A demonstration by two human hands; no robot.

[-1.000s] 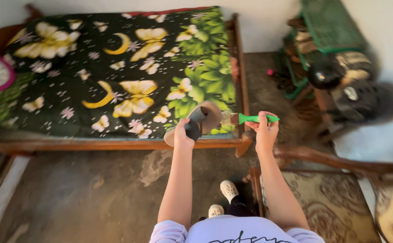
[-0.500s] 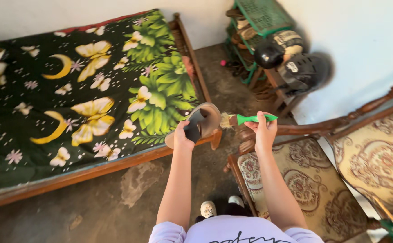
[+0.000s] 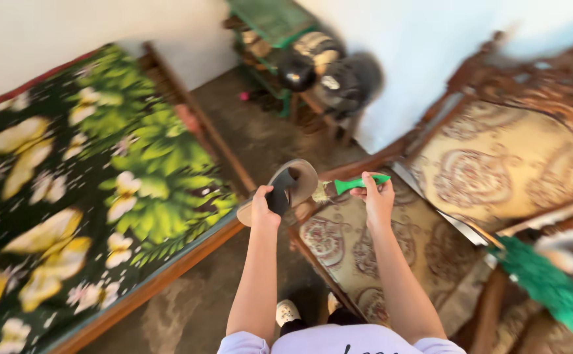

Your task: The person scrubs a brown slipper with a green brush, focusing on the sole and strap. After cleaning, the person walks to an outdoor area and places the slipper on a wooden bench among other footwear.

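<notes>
My left hand (image 3: 265,208) grips a tan sandal with a black strap (image 3: 286,185), held up sideways in front of me. My right hand (image 3: 375,197) holds a small brush with a green handle (image 3: 355,184); its bristle end touches the sandal's edge. Both arms reach forward over the seat of a wooden armchair with patterned beige upholstery (image 3: 378,255). My feet in light shoes (image 3: 287,311) show below on the concrete floor.
A wooden bed with a dark floral cover (image 3: 89,190) fills the left. A green rack with dark helmets (image 3: 326,72) stands by the white wall at the back. A green broom head (image 3: 549,288) lies at the right over the chair's arm.
The view has swung right: the bed slid left, and the armchair and helmet rack came into the middle. My hands keep the sandal and brush together.
</notes>
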